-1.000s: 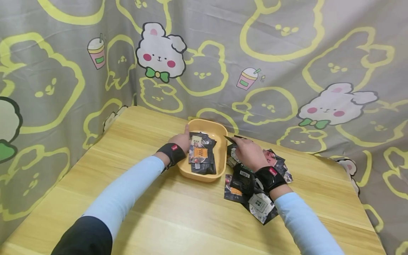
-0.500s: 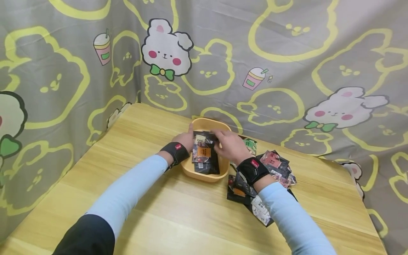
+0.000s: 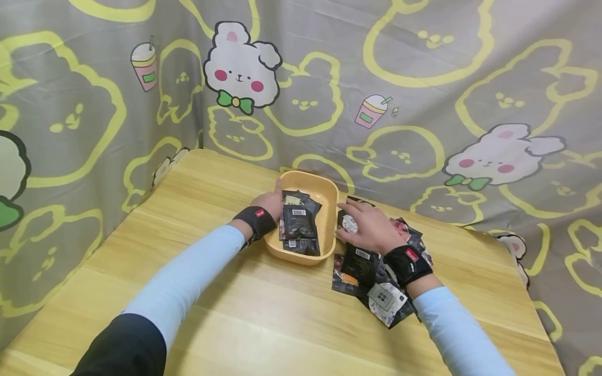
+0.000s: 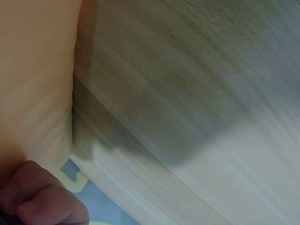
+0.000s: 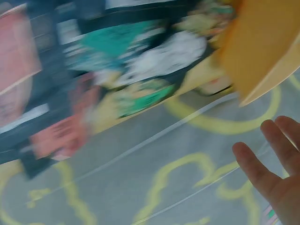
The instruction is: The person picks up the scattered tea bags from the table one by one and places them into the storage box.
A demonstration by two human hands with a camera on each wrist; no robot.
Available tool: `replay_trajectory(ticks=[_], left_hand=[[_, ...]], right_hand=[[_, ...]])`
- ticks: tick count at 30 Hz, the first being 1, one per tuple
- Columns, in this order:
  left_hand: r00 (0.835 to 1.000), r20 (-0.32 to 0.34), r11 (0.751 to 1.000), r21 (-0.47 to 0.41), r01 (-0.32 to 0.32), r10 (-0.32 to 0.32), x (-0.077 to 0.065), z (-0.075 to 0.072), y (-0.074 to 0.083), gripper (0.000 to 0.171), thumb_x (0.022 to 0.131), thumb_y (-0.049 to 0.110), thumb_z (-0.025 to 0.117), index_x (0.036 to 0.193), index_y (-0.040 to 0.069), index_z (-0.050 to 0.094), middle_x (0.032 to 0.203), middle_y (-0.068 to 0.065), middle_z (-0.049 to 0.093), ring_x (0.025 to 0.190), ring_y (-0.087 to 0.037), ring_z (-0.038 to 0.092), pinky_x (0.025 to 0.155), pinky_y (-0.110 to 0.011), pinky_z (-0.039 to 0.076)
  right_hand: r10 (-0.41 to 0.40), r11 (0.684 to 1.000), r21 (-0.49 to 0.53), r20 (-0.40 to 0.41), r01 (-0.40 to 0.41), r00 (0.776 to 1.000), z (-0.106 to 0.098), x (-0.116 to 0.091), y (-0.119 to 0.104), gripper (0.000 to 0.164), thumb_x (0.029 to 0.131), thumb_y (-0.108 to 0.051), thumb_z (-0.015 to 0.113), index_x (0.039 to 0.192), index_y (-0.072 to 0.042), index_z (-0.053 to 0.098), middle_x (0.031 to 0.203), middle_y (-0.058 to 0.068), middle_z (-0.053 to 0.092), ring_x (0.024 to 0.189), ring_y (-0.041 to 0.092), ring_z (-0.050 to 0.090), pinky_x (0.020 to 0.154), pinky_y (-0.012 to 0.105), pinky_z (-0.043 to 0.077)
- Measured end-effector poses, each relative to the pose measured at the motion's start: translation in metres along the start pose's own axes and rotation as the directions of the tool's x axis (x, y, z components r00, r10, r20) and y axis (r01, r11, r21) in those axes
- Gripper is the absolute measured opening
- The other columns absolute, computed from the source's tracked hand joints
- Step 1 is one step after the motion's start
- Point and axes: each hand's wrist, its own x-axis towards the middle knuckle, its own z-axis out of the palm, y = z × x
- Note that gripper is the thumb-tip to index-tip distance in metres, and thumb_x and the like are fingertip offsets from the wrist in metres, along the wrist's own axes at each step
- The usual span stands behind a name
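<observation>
Black packets (image 3: 300,222) are lying overlapped in one tray (image 3: 293,258), its walls likely confining them; at least four are showing. The left hand (image 3: 268,204) is resting against it, probably steadying it; I cannot tell its grip. The right hand (image 3: 373,227), grip wide, is holding nothing visible above an overlapped, uncountable pile (image 3: 361,265) on the table (image 3: 263,318).

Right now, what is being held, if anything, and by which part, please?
The left hand touches the tub at its left side; grip unclear. The right hand holds nothing.
</observation>
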Motion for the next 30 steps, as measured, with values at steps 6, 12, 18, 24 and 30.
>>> replay_trajectory(ticks=[6,12,18,24,30], left_hand=[[1.0,0.003,1.0,-0.005,0.012,-0.012,0.006,0.005,-0.003,0.065,0.101,0.026,0.033,0.15,0.003,-0.002,0.1,-0.019,0.069,0.085,-0.03,0.067,0.075,-0.04,0.053],[1.0,0.008,1.0,-0.015,0.008,-0.008,0.01,0.006,-0.005,0.067,0.1,0.026,0.035,0.15,0.002,-0.003,0.099,-0.019,0.069,0.083,-0.03,0.067,0.073,-0.04,0.052],[1.0,0.006,1.0,-0.009,0.002,-0.002,0.011,0.006,-0.005,0.067,0.1,0.023,0.036,0.15,0.002,-0.003,0.096,-0.019,0.069,0.08,-0.03,0.067,0.071,-0.039,0.052],[1.0,0.027,1.0,0.003,0.014,-0.014,0.007,0.003,-0.001,0.069,0.1,0.024,0.038,0.15,0.001,-0.004,0.099,-0.02,0.068,0.083,-0.031,0.067,0.073,-0.04,0.052],[1.0,0.025,1.0,0.013,0.009,-0.01,0.002,0.0,0.004,0.07,0.1,0.027,0.037,0.149,-0.001,-0.005,0.098,-0.02,0.069,0.081,-0.03,0.067,0.071,-0.039,0.052]], right_hand=[[0.124,0.992,-0.031,0.001,-0.124,0.992,-0.002,-0.04,0.032,0.064,0.084,-0.043,0.065,0.137,-0.012,0.047,0.138,0.02,0.047,0.121,0.041,0.048,0.095,0.062,0.035],[0.207,0.978,-0.014,-0.007,-0.208,0.978,-0.001,-0.081,0.061,0.065,0.082,-0.037,0.068,0.136,-0.008,0.047,0.136,0.023,0.048,0.118,0.044,0.048,0.09,0.062,0.038],[0.249,0.968,0.019,-0.009,-0.249,0.968,0.006,-0.116,0.077,0.065,0.08,-0.035,0.071,0.134,-0.006,0.049,0.13,0.025,0.053,0.111,0.046,0.052,0.086,0.059,0.043],[0.264,0.964,0.002,0.035,-0.264,0.964,0.017,-0.136,0.082,0.063,0.077,-0.034,0.073,0.129,-0.004,0.054,0.126,0.025,0.055,0.11,0.045,0.054,0.085,0.056,0.045],[0.264,0.964,-0.049,0.071,-0.261,0.962,0.023,-0.144,0.081,0.065,0.078,-0.045,0.07,0.129,-0.009,0.056,0.132,0.026,0.051,0.113,0.047,0.052,0.087,0.057,0.044]])
